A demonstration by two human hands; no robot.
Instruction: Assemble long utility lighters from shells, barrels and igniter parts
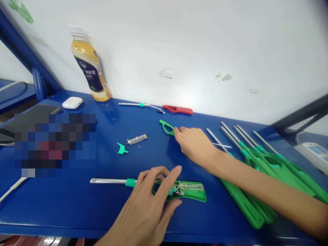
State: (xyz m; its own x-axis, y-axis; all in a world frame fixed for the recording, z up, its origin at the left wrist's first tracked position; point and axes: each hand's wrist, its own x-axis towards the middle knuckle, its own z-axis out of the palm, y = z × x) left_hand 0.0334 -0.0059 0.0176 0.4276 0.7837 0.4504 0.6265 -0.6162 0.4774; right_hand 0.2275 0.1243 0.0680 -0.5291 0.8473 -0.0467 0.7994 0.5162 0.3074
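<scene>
An opened green lighter (194, 193) with a metal tube lies on the blue table, its clear tank and white wires exposed. My left hand (146, 201) rests over its middle, fingers bent and thumb apart from the forefinger; part of the lighter is hidden beneath. Farther back, my right hand (192, 141) has its fingers closed on the end of a green lighter shell (167, 128), whose trigger loop sticks out to the left. A teal trigger piece (122, 149) and a clear tank (137, 139) lie left of that shell.
Several green lighters (279, 167) lie at the right. Along the wall are a red shell (179, 109), a metal tube with wires (132, 104) and a bottle (89, 68). A white case (72, 102) and a phone (38, 114) are at the left, beside a pixelated area.
</scene>
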